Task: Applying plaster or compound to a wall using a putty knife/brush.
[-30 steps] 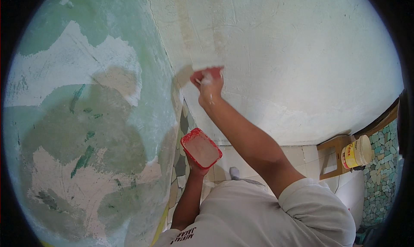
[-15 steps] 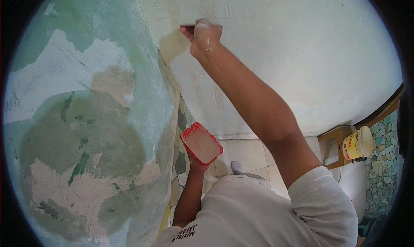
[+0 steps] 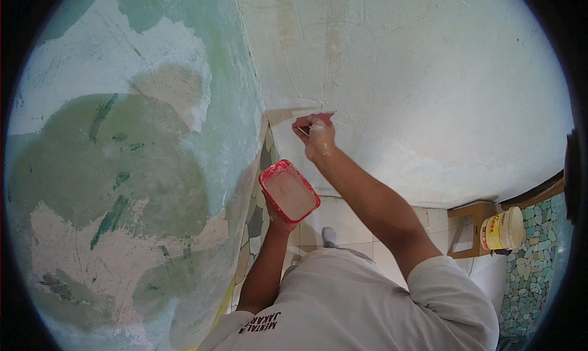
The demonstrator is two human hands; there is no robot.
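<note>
Leftmost stands the patchy green wall (image 3: 122, 167), its old paint scraped and filled in grey and white blotches, meeting the pale white wall (image 3: 416, 75) at a corner. Near that corner the left hand (image 3: 277, 221) cups the red tray (image 3: 288, 190) from below, fingers closed under it; the tray is tilted and carries pale filler. Further right, the right hand (image 3: 315, 136) is raised and pinches the handle of a putty knife (image 3: 294, 115), whose blade lies flat against the white wall just beside the corner. A stool (image 3: 468, 228) bearing a yellow-and-white bucket (image 3: 502, 230) stands well apart at the lower right, beside a pebble-tiled surface (image 3: 533, 259). Judging from the tilt, filler could slide off the tray onto the floor tiles (image 3: 343, 213); pressing the blade unevenly could leave ridges along the corner.
</note>
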